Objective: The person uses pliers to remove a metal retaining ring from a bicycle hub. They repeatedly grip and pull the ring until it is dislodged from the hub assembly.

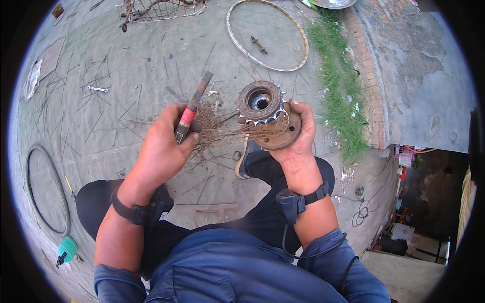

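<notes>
My left hand [166, 130] is closed around a dark metal bar tool [191, 108] with red tape about its middle; the bar points up and slightly right, and its kind cannot be told. In my right hand [303, 130] lies a rusty bicycle wheel hub [286, 132], gripped by its holed flange. A toothed freewheel sprocket [260, 101] faces up on the hub. Several rusty spokes [231, 137] run leftward from the hub toward my left hand. Behind them, a heap of brown rust debris [206, 119] lies on the ground.
Loose spokes litter the concrete. A bare rim [230, 28] surrounds an axle [259, 45] at the top. A wrench [97, 89] and a tire [30, 181] lie left, near a teal bottle [68, 249]. Grass [337, 87] borders bricks at right; a wooden stool [206, 207] is between my legs.
</notes>
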`<state>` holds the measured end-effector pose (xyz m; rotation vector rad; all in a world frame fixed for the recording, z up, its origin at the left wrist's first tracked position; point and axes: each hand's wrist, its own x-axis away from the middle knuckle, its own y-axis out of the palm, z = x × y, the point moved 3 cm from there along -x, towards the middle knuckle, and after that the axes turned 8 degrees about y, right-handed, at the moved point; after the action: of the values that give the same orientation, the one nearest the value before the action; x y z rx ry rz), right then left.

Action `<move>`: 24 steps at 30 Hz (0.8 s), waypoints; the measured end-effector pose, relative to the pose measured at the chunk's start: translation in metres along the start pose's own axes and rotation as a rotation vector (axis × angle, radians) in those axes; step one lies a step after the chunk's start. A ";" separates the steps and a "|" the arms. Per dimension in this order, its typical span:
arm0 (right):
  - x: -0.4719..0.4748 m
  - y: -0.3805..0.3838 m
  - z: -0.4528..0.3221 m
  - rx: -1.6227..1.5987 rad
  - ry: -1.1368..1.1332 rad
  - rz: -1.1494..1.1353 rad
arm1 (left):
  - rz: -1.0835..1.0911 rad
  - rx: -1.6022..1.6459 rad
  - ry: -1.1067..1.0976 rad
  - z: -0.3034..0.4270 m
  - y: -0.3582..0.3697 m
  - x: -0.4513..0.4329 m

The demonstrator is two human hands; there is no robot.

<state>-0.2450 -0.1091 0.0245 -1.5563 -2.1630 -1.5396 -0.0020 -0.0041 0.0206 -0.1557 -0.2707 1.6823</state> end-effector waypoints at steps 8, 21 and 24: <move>-0.002 -0.002 0.006 -0.026 0.032 -0.031 | -0.069 0.044 0.032 -0.007 0.015 -0.001; -0.003 -0.003 0.010 0.000 0.062 -0.133 | -0.194 -0.040 0.031 -0.014 0.021 -0.005; 0.000 0.006 0.010 0.029 0.038 -0.114 | -0.204 -0.036 0.029 -0.017 0.021 -0.006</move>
<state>-0.2359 -0.1014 0.0233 -1.4057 -2.2790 -1.5479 -0.0171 -0.0110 -0.0015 -0.1733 -0.2857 1.4724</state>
